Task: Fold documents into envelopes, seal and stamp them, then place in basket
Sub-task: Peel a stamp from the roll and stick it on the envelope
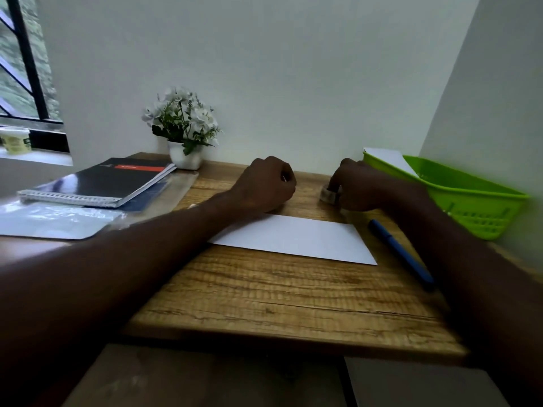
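Lying flat mid-worktop [264,289], one white envelope [296,237] sits just near of both hands. The left hand [266,183] is clenched; whether it holds anything I cannot tell. The right hand [357,186] pinches one small tape roll [328,195] beside one green basket [458,198], far right, and one blue pen [399,251].

My two bare forearms, no sleeves reaching the wrists, left hand [264,183] without rings or watch, right hand [361,186] likewise unadorned, nothing worn.
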A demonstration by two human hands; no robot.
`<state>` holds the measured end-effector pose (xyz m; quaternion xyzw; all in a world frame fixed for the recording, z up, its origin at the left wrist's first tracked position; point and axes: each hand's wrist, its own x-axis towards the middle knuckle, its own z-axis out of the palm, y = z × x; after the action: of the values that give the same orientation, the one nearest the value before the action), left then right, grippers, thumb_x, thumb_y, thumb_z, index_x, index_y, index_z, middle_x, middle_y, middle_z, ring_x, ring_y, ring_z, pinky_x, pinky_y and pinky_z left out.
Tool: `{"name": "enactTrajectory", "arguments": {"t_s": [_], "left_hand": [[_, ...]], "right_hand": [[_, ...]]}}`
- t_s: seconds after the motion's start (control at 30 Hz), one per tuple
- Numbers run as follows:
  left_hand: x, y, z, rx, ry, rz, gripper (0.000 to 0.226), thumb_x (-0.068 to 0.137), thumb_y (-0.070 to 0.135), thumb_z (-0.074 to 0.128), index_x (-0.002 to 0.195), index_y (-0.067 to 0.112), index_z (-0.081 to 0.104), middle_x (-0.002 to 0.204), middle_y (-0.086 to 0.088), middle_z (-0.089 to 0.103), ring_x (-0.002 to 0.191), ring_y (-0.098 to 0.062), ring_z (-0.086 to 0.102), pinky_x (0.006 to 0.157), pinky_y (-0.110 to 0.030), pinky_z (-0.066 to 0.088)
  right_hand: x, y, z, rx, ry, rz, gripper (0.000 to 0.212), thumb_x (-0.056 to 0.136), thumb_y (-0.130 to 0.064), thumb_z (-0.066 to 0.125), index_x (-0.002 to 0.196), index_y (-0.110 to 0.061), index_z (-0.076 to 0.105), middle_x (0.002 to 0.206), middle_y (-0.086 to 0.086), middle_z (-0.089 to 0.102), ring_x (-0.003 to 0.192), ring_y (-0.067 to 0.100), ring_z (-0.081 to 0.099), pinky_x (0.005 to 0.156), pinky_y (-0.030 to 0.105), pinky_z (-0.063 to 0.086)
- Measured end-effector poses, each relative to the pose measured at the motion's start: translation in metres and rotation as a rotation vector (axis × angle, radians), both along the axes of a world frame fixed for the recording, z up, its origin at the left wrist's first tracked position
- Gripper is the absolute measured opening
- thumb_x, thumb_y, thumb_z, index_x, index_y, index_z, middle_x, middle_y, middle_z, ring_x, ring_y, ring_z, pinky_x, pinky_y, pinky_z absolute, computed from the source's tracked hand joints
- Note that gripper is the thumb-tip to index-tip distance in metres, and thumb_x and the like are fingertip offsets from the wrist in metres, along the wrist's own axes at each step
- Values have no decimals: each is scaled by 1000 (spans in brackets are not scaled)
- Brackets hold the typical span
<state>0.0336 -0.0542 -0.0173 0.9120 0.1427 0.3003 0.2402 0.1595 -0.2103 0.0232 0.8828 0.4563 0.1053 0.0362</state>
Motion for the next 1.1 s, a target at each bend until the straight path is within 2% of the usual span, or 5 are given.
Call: {"name": "enactTrajectory", "arguments": {"t_s": [0.3, 0.5, 0.73, 0.87, 1.1], "left_hand": [[9, 7, -2, -181, -48, -46, 26, 94, 23, 69, 119, 17, 73, 114, -1, 73, 107, -14, 66, 92, -26, 49], [5, 10, 2, -401, -175, -126, 16, 96, 24, 70, 105, 12, 76, 96, -3, 75, 86, -8, 66, 68, -21, 46], [-2, 12, 4, -543, -227, -107, 12, 91, 17, 77, 95, 7, 75, 96, -16, 76, 88, -18, 66, 75, -36, 48], [-2, 14, 4, -583, -215, -117, 8, 90, 16, 75, 93, 9, 75, 87, -2, 76, 88, -16, 69, 79, -36, 50], [3, 15, 1, -620, -178, -137, 5, 95, 16, 70, 94, 11, 70, 89, -8, 79, 90, -21, 78, 85, -37, 53]], "right_hand": [[7, 8, -2, 336, 79, 142, 16, 88, -24, 74, 100, -14, 80, 99, 4, 68, 96, 22, 63, 78, 31, 48], [4, 21, -8, 478, 186, 238, 8, 82, -25, 83, 89, -25, 81, 83, -14, 59, 89, 14, 64, 80, 31, 49], [1, 21, -8, 571, 258, 296, 21, 81, -26, 86, 72, -37, 70, 99, -3, 72, 91, 17, 67, 79, 32, 50], [4, 21, -8, 576, 268, 263, 10, 85, -29, 83, 90, -23, 77, 97, -4, 69, 83, 10, 59, 72, 24, 39], [0, 17, -8, 517, 222, 261, 16, 89, -34, 79, 93, -18, 78, 102, 2, 71, 83, 13, 58, 77, 31, 47]]}}
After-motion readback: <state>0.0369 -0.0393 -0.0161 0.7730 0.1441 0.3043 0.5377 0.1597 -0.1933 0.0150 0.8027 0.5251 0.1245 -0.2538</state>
